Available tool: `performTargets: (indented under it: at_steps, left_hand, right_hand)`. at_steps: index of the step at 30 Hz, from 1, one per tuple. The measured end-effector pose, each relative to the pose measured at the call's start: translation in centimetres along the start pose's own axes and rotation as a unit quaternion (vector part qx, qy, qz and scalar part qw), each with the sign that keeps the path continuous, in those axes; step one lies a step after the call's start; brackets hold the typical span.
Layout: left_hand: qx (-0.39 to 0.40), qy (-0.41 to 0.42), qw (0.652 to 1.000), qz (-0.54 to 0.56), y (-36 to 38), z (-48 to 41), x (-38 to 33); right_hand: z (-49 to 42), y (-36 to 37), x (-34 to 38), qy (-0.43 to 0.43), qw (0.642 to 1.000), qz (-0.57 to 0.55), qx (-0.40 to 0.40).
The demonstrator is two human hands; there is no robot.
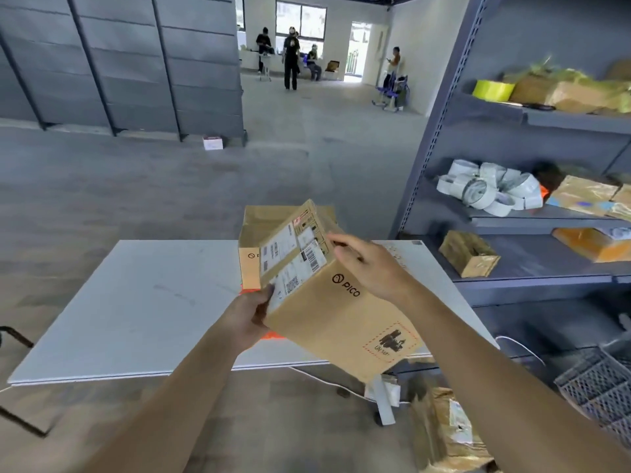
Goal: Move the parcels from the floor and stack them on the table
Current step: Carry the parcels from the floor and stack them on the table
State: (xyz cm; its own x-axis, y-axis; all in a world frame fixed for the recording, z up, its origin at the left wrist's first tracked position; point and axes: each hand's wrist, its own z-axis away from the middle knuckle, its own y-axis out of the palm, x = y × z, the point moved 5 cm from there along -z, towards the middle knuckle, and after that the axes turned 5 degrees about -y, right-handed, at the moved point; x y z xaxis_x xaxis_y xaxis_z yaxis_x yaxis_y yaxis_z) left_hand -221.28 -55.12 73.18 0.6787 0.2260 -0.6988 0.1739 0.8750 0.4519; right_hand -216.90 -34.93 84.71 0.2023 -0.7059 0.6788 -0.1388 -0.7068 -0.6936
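A brown cardboard parcel [327, 312] with white shipping labels and a "PICO" print hangs tilted above the front edge of the white table [136, 302]. My left hand [247, 317] grips its lower left corner, thumb on the labelled face. My right hand [367, 268] lies over its upper right edge, fingers loosely bent. Behind it a second brown box [259, 230] stands on the table. Another taped parcel [447, 431] lies on the floor below the table's right end.
A grey metal shelf rack [532, 261] with tape rolls and boxes stands close on the right. A wire mesh basket [601, 387] sits at the lower right. A white cable runs under the table. Several people stand far off across the open floor.
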Motion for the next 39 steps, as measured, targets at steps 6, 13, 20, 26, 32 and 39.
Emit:
performTargets:
  at_steps: [6,13,20,26,32,39]
  left_hand:
    - [-0.154,-0.015,0.986,0.055,-1.4,-5.1,1.5]
    - [-0.29,-0.007,0.951,-0.11,-2.5,-8.0,-1.6]
    - [-0.288,-0.004,0.945,-0.154,-3.9,-10.8,-3.4]
    - [-0.328,-0.016,0.931,-0.16,-8.5,-13.0,-4.6]
    - [-0.256,-0.04,0.933,-0.249,-9.1,-15.9,-5.0]
    - [-0.271,0.006,0.905,-0.327,-9.2,-19.4,-8.1]
  right_hand:
    - [-3.5,3.6,-5.4,-0.038,0.994,-0.027,0.1]
    - [-6.4,7.5,-11.4,-0.045,0.993,-0.011,0.106]
    - [-6.7,4.5,-24.4,0.281,0.956,-0.009,0.087]
    - [-8.2,6.4,-24.4,0.259,0.961,-0.075,0.058]
    - [-9.5,6.8,-24.1,0.283,0.959,0.005,0.03]
    - [-11.8,7.0,-24.9,0.315,0.949,-0.007,0.019]
